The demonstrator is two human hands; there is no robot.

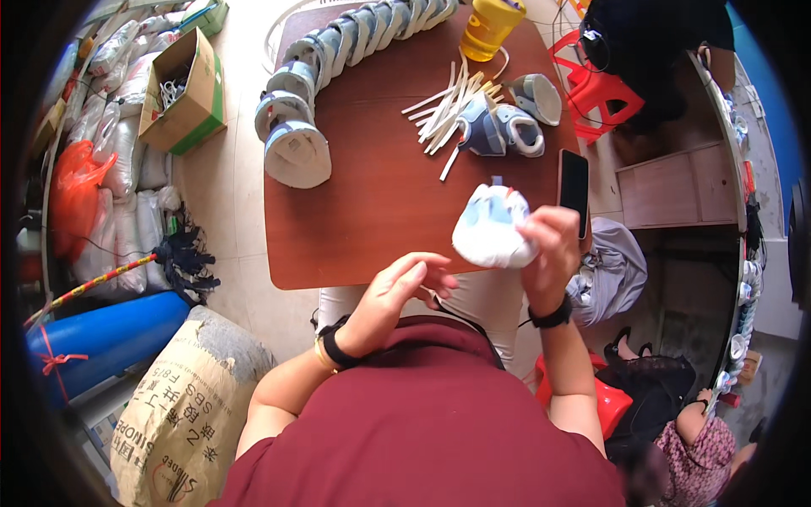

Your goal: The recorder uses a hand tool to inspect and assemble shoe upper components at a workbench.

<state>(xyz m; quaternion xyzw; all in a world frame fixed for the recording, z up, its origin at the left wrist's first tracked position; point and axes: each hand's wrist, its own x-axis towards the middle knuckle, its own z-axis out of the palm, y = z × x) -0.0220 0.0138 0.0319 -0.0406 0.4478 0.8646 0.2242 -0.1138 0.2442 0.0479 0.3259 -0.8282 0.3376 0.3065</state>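
A small white and light-blue shoe upper (492, 232) is pinched by its right side in my right hand (551, 247), just above the table's near edge. Its rounded white end faces me. My left hand (404, 287) hovers to the left of the shoe upper, apart from it, with fingers loosely spread and nothing in them. Beyond the held piece, several blue and grey shoe uppers (483, 127) lie bunched on the brown table (380, 203). White flat strips (446, 106) are heaped beside them. A curved row of nested shoe uppers (297, 155) runs along the table's far left side.
A black phone (573, 188) lies at the table's right edge; a yellow container (492, 29) stands at the back. Red stools (601, 93) are on the right. Leftward are a cardboard box (182, 93), stacked bags, a blue cylinder (110, 338) and a sack (190, 406). Another person sits lower right.
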